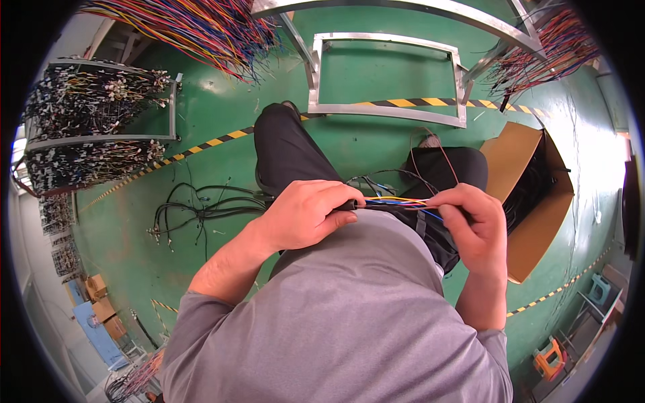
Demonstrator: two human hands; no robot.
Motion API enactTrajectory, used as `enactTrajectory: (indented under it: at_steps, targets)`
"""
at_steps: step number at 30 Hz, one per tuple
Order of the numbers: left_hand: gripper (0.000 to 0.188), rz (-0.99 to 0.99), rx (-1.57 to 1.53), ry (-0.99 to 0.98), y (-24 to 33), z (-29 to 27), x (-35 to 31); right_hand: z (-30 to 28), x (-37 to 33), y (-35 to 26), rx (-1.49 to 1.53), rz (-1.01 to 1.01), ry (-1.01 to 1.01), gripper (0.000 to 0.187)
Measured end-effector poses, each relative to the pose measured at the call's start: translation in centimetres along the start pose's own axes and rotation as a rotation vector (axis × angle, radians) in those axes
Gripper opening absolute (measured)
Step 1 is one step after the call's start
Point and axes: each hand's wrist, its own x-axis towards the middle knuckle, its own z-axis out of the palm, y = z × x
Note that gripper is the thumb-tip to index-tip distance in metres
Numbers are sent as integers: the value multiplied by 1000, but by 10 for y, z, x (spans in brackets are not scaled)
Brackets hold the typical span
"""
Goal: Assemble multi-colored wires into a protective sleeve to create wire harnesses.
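My left hand (306,213) is closed around a black sleeved cable (349,205), its thumb and forefinger near the sleeve's cut end. Out of that end run several thin wires (396,201), yellow, blue and dark, across to my right hand (470,218). There the thumb and fingertips pinch the wires together. Beyond my left wrist the cable splits into several black branches (201,211) with small light ends, spread out on the left. A thin brown wire (449,161) loops up past my right hand.
An open cardboard box (547,235) with black cables stands at my right. Ahead is a metal frame (386,111), with coloured wire bundles (195,30) hanging beyond it. Racks of wired connectors (94,151) stand at the left. Striped tape (228,137) crosses the green floor.
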Motion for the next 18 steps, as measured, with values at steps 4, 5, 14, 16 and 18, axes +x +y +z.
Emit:
enactTrajectory:
  at_steps: [4,5,14,16,18]
  targets:
    - [31,44,13,-7,5,5,2,14,0,0,-145,-74,-54,16]
    - [31,47,20,-21,6,6,2,16,0,0,-145,-72,-56,16]
    - [27,76,46,-23,13,12,4,35,13,4,-384,-349,-220,38]
    - [26,45,34,-13,14,6,1,13,24,16,-344,-309,-320,50]
    - [24,-12,-5,-21,14,0,0,-3,27,34,-321,-233,-368,42]
